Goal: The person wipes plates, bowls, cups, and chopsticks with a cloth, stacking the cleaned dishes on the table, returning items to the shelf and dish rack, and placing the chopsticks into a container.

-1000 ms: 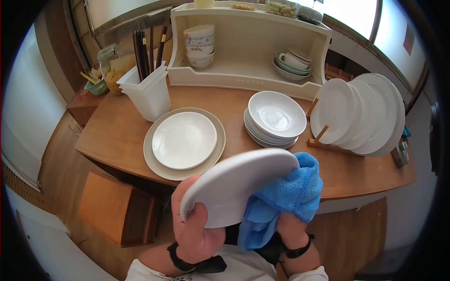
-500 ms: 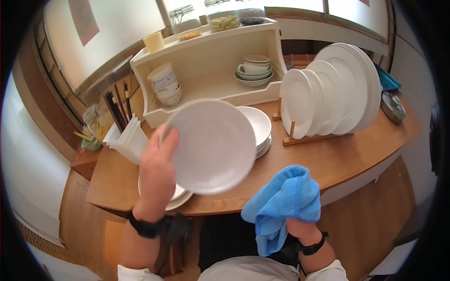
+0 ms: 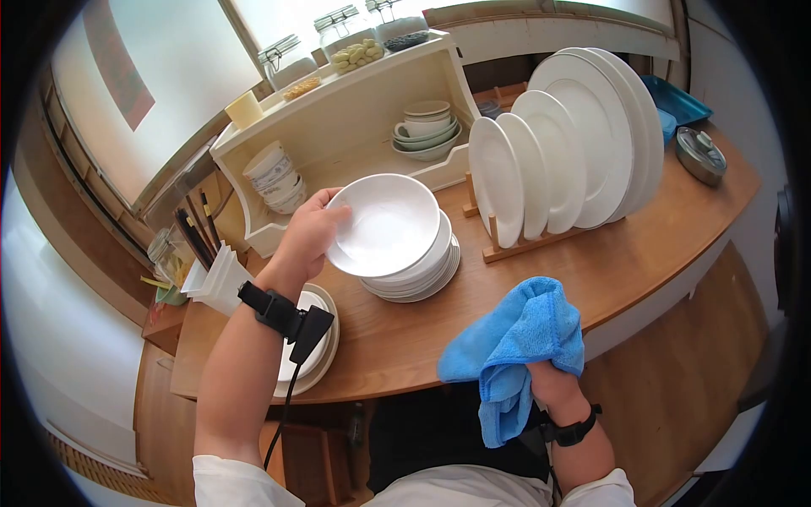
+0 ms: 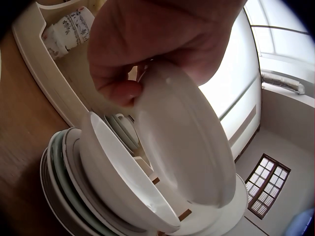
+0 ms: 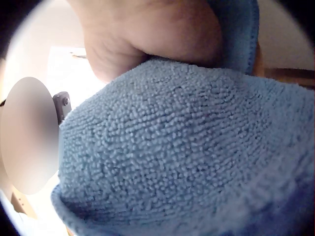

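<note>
My left hand (image 3: 311, 230) pinches a white shallow bowl (image 3: 384, 226) by its left rim, thumb on the inside. The bowl is tilted, its hollow facing me, and overlaps a stack of bowls and plates (image 3: 420, 287) on the table. In the left wrist view the held bowl (image 4: 182, 135) stands apart from the stack's top bowl (image 4: 115, 172). Near the table's front edge, my right hand (image 3: 553, 387) grips a bunched blue cloth (image 3: 524, 334), which hides most of the fingers. Cloth (image 5: 177, 142) fills much of the right wrist view.
On the right, a wooden rack (image 3: 524, 243) holds several upright white plates (image 3: 583, 144); a lidded pot (image 3: 701, 156) sits beyond. A cream shelf (image 3: 346, 139) with bowls and cups stands behind. White containers with chopsticks (image 3: 221, 283) and flat plates (image 3: 317, 363) are on the left.
The left hand has carried the bowl away from the cloth, forward to over the stack, turning its hollow toward me. The right hand keeps the cloth near the front edge. The head view has shifted.
</note>
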Demonstrator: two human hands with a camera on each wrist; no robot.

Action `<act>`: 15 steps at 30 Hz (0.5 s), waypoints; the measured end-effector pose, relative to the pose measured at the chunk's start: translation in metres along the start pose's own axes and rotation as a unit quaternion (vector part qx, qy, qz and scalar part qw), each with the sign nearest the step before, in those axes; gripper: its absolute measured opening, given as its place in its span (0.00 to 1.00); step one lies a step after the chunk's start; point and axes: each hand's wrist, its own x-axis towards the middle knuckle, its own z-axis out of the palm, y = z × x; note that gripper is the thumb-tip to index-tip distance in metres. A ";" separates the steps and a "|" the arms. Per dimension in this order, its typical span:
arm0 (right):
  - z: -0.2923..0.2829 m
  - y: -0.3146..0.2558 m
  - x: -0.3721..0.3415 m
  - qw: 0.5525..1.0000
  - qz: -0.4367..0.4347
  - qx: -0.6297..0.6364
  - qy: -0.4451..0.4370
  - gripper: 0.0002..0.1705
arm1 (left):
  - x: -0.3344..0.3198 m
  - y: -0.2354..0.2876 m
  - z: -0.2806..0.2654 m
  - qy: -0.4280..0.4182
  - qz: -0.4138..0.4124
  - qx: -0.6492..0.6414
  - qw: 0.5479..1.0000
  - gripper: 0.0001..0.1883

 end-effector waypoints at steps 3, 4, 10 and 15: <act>-0.001 0.000 -0.003 0.999 -0.015 -0.034 0.003 0.27 | 0.009 -0.008 0.001 0.001 -0.018 0.004 1.000 0.15; -0.003 0.003 -0.003 0.994 -0.069 -0.079 -0.009 0.27 | 0.011 -0.011 0.002 0.001 -0.018 0.005 1.000 0.15; -0.007 0.012 -0.006 0.987 -0.105 -0.117 -0.031 0.33 | 0.019 -0.019 0.001 0.015 -0.032 0.048 0.998 0.16; -0.011 0.014 -0.006 0.976 -0.140 -0.160 -0.036 0.33 | 0.017 -0.018 0.007 0.018 0.003 0.106 0.994 0.17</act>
